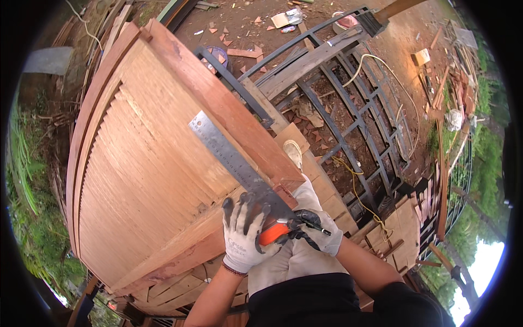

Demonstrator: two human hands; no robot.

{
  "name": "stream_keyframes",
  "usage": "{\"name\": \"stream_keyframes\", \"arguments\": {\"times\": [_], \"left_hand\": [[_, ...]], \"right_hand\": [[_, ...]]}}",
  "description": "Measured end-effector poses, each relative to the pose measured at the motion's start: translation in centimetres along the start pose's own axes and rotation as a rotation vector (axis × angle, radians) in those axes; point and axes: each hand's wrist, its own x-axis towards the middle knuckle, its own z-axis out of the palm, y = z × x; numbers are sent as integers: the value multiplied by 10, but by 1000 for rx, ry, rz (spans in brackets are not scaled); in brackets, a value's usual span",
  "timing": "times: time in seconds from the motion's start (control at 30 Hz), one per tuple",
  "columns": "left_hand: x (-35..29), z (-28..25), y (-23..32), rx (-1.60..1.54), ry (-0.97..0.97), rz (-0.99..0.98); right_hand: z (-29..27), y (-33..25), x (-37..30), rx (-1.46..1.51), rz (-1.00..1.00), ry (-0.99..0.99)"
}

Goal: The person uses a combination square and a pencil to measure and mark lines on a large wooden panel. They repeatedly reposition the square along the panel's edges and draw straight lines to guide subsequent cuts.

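Note:
A try square with a long steel ruled blade (226,155) lies diagonally across a slatted wooden panel (158,141), its far end well onto the slats. My left hand (242,231), in a white glove with dark fingertips, holds the square's near end, fingers over the blade and thumb by its orange stock (273,233). Close beside the stock, my right hand (321,231), gloved alike, pinches a dark pen-like tool (313,222). The fingers partly hide that tool, so its exact kind is unclear. The square's near corner reaches the panel's reddish frame (234,120).
Right of the panel stands a dark metal frame (351,128) with a plank (305,71) across it. A yellow cord (357,191) trails past boards. My shoe (293,152) rests beside the panel. Wood scraps litter the dirt ground (239,24).

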Motion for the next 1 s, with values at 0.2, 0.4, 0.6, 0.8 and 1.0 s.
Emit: {"name": "stream_keyframes", "arguments": {"times": [0.2,0.4,0.6,0.8,1.0], "left_hand": [[-3,2,-8,-78,94,61],[3,-12,-7,-177,22,18],[-24,8,-28,-132,-21,-25],[108,-77,-56,15,463,-248],[208,-159,-114,427,480,-303]], "right_hand": [[-14,-9,-11,70,67,76],[-22,-83,32,265,-52,212],[-4,-119,150,115,-269,42],[55,-181,247,231,-173,-152],[107,-240,346,307,-111,-322]]}}
